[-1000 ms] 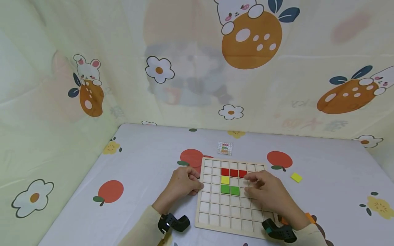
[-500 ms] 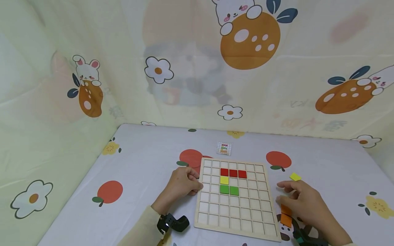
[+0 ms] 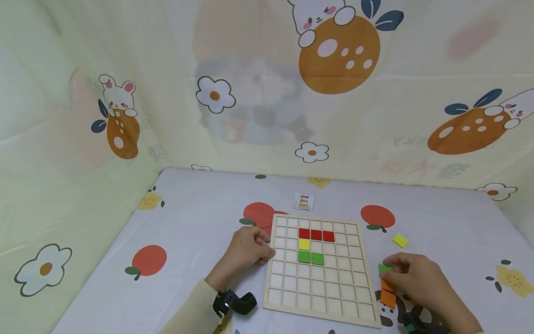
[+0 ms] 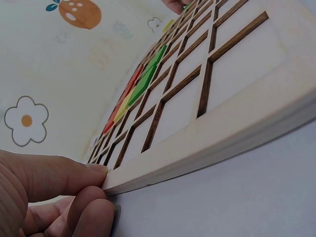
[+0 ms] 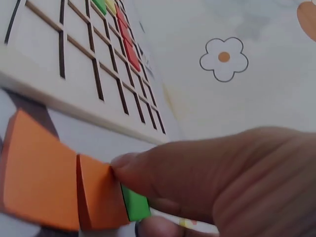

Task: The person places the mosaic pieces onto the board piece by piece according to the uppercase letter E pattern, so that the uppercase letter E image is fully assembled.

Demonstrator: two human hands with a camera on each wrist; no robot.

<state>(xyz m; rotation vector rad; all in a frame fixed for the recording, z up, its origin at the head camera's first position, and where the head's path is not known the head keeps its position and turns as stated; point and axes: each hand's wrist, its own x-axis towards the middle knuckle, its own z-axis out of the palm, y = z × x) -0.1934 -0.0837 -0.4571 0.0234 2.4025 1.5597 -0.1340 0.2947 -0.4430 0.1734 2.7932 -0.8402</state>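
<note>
A wooden grid board [image 3: 321, 278] lies on the table, with red tiles [image 3: 316, 235], a yellow tile [image 3: 304, 244] and two green tiles [image 3: 310, 258] in its squares. My left hand [image 3: 246, 246] holds the board's left edge; in the left wrist view the thumb [image 4: 74, 175] is at the edge with the fingers curled below. Right of the board, my right hand [image 3: 413, 276] pinches a loose green tile [image 3: 384, 268], partly covered by the fingers. Two orange tiles [image 3: 388, 299] lie in line with it, and the thumb touches the nearer one in the right wrist view [image 5: 103, 192].
A loose yellow tile [image 3: 400, 240] lies beyond the right hand. Behind the board is a small card [image 3: 304, 201] printed with a coloured grid pattern. A printed cloth [image 3: 200, 208] covers the table, and patterned curtains [image 3: 258, 116] stand at the back and sides.
My right hand has left the board, moved right, and come down with its fingers closing on the loose green tile. The third red tile is now uncovered. My left hand stays at the board's edge.
</note>
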